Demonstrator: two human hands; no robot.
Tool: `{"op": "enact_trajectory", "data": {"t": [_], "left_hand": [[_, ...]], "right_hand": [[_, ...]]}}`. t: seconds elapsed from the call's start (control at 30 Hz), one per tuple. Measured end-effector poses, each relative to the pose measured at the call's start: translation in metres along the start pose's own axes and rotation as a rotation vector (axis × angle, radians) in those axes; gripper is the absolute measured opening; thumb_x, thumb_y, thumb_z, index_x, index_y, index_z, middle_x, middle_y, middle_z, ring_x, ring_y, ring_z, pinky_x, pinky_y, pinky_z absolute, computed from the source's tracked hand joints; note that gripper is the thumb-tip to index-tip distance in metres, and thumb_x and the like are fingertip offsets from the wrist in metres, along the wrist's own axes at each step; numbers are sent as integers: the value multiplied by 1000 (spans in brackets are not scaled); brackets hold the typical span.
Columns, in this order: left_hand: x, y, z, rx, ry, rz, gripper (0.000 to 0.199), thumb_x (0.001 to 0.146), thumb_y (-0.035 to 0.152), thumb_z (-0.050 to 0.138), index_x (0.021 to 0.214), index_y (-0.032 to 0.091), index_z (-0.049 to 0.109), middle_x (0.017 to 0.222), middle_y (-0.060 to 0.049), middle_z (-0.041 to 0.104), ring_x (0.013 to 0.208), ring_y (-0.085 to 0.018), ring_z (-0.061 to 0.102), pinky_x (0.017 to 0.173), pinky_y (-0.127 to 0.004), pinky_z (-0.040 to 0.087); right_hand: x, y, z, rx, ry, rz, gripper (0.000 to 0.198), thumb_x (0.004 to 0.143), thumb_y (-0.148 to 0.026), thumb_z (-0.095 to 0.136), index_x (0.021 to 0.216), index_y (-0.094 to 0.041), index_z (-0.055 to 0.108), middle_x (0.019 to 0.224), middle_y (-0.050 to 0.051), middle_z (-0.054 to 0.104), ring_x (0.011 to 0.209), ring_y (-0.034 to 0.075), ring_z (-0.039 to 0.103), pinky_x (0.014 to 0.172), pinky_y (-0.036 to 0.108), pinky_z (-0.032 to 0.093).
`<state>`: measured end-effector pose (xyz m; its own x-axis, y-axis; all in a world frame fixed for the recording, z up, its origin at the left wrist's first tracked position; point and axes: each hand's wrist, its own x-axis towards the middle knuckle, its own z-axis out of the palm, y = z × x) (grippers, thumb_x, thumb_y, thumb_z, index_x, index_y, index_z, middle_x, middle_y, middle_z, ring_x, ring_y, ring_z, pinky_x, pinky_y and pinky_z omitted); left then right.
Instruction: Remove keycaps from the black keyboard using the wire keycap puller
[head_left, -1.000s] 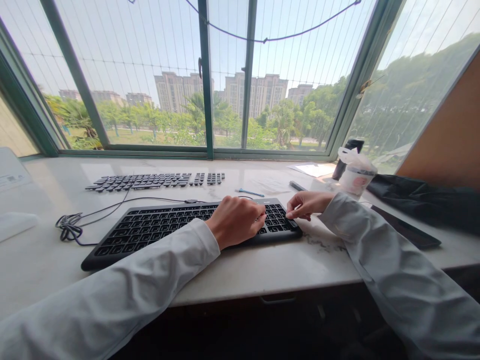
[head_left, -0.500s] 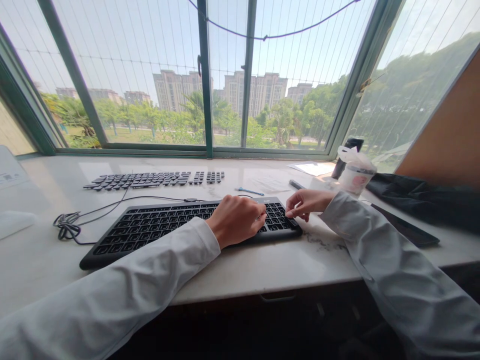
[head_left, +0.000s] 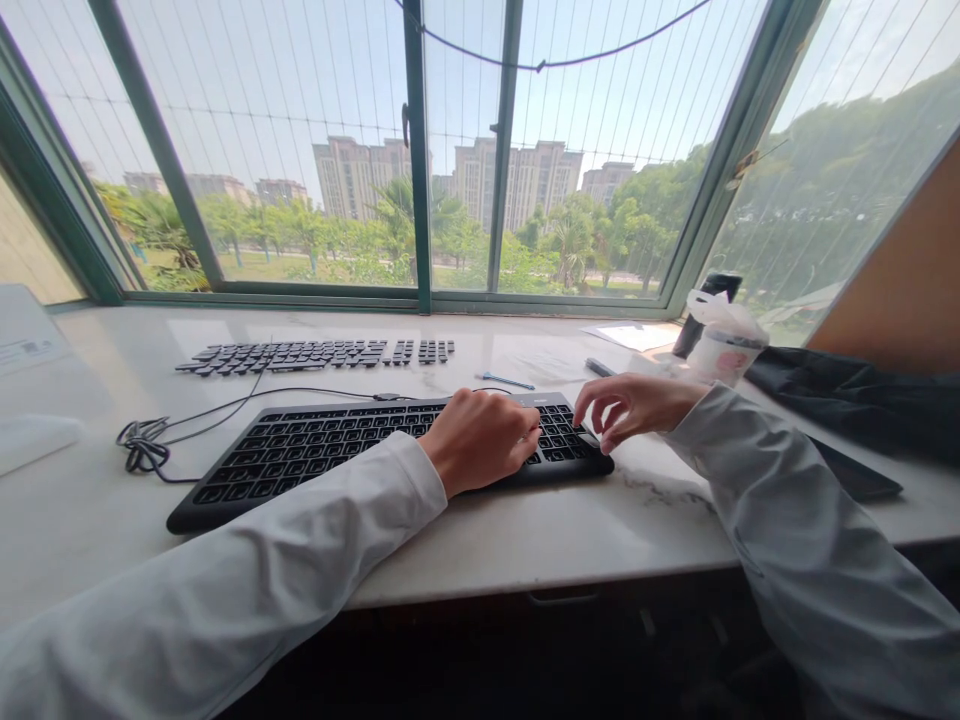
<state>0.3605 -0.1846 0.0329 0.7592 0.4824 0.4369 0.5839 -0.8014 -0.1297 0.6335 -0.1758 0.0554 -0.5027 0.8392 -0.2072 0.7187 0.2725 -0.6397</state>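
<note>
A black keyboard (head_left: 300,455) with its keycaps off, bare key sockets showing, lies on the white marble-patterned counter. My left hand (head_left: 484,440) rests over its right-centre part, fingers curled in and closed; what they hold, if anything, is hidden. At the right end of the keyboard is my right hand (head_left: 626,408), its thumb and fingers bent but apart, tips close to the number pad. A small shiny piece shows under those fingertips, too small to name. Behind the keyboard, loose black keycaps (head_left: 315,356) are laid out in rows in keyboard order.
A coiled black cable (head_left: 146,450) lies left of the keyboard. Behind it is a slim blue tool (head_left: 508,381). On the right stand a lidded cup (head_left: 724,352) and a dark bottle (head_left: 720,284), with a dark flat device (head_left: 862,475) near my right sleeve. Windows (head_left: 300,150) rise behind the counter.
My right hand's fingers have spread from a pinch and lifted slightly at the keyboard's right end. My left hand stays closed over the keys. The view has shifted slightly.
</note>
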Motion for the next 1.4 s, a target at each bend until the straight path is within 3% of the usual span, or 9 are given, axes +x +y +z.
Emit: {"op": "enact_trajectory", "data": {"t": [0.4,0.7,1.4], "left_hand": [[0,0,0,2,5,3,30,91,34,44,79,20,68,77,-5,71,67,-20,65,56,-28,40],[0,0,0,0,-6,-1,31,91,34,44,78,18,67,76,-6,70,66,-19,64,58,-28,41],[0,0,0,22,7,12,30,91,35,43,78,19,65,75,-5,71,66,-21,65,54,-27,38]], "right_hand": [[-6,-6,5,-7,-41,93,55,54,-42,85,97,-14,65,91,7,67,88,22,65,83,36,54],[-2,4,1,35,11,83,55,52,-42,87,97,-16,69,89,7,70,89,23,66,86,38,53],[7,9,7,-36,59,13,48,48,-41,86,85,-14,71,76,3,68,74,16,63,72,31,51]]}}
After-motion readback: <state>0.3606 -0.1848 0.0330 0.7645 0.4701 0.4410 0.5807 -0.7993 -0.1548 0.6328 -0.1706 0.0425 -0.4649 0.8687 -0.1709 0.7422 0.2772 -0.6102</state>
